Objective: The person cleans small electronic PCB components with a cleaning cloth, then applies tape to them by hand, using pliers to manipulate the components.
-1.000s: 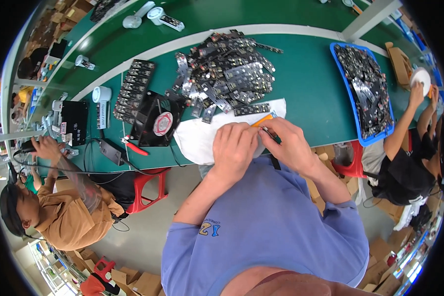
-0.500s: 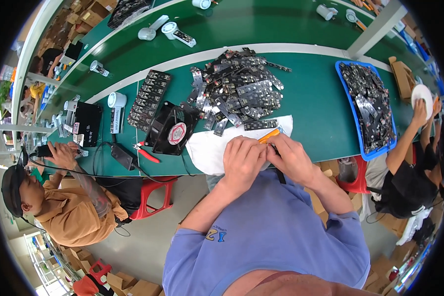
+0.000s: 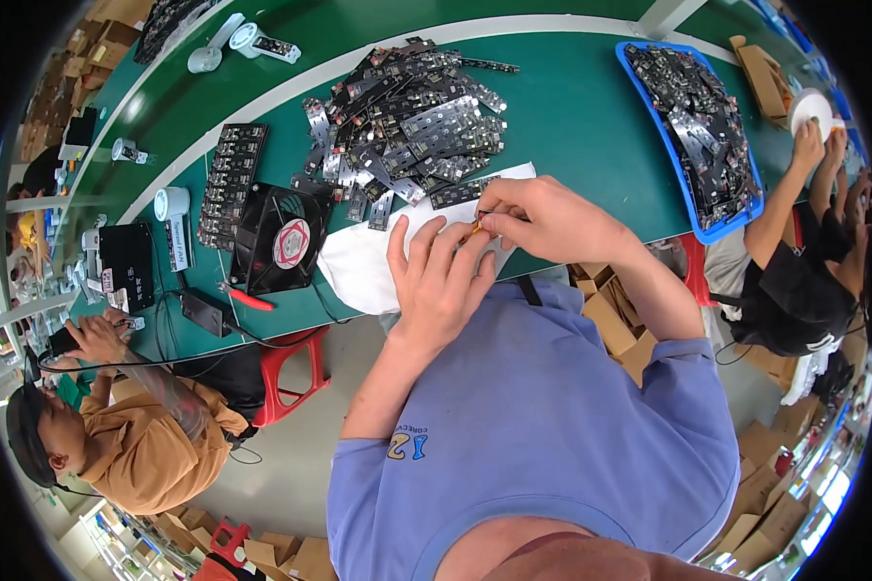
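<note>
My left hand (image 3: 443,276) is over the white cloth (image 3: 358,268), its fingers spread apart. The index fingertip is close to a small orange thing (image 3: 477,226), which is mostly hidden; I cannot make out its kind. My right hand (image 3: 543,218) pinches that thing between thumb and fingers, just right of the left fingertips. Beyond the hands lies a large loose pile of narrow black and silver circuit boards (image 3: 417,126). A single board (image 3: 460,192) rests at the cloth's far edge, nearest my fingers.
Left of the cloth stand a black square fan (image 3: 286,237), a row of boards (image 3: 233,184), red-handled pliers (image 3: 249,298) and a black power adapter (image 3: 206,312) with cables. A blue tray (image 3: 683,184) full of boards is at the right. Co-workers sit on both sides.
My hands were close together around the orange thing, more of which showed. The left fingers have spread out and the right hand has lifted its pinch. The view has shifted, too.
</note>
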Demonstrator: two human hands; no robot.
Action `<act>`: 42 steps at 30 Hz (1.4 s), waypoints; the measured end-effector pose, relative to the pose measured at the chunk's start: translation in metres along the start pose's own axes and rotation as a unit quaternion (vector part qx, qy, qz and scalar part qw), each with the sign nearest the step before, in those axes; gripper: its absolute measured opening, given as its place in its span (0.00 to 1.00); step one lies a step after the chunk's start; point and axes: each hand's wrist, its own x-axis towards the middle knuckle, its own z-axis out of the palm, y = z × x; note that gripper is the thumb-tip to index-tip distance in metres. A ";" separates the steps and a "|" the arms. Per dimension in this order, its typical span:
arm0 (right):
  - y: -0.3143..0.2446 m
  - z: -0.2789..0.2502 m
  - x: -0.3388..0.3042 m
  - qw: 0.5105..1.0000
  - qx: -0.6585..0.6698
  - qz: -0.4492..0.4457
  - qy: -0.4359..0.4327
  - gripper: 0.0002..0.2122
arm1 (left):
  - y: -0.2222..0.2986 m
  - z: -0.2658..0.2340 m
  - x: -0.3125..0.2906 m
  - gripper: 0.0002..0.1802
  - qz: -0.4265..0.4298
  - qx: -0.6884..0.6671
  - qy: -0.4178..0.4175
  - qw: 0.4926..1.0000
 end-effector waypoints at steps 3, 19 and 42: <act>0.008 -0.001 0.000 0.990 0.131 0.047 -0.020 0.09 | 0.000 0.002 -0.001 0.16 -0.003 0.026 -0.001 1.000; 0.010 0.028 -0.024 0.968 0.234 0.034 0.079 0.11 | -0.004 -0.001 0.001 0.14 -0.085 -0.068 0.032 0.994; 0.012 0.046 -0.029 0.974 0.102 -0.065 0.190 0.10 | -0.004 -0.002 0.009 0.13 -0.034 -0.009 0.025 0.999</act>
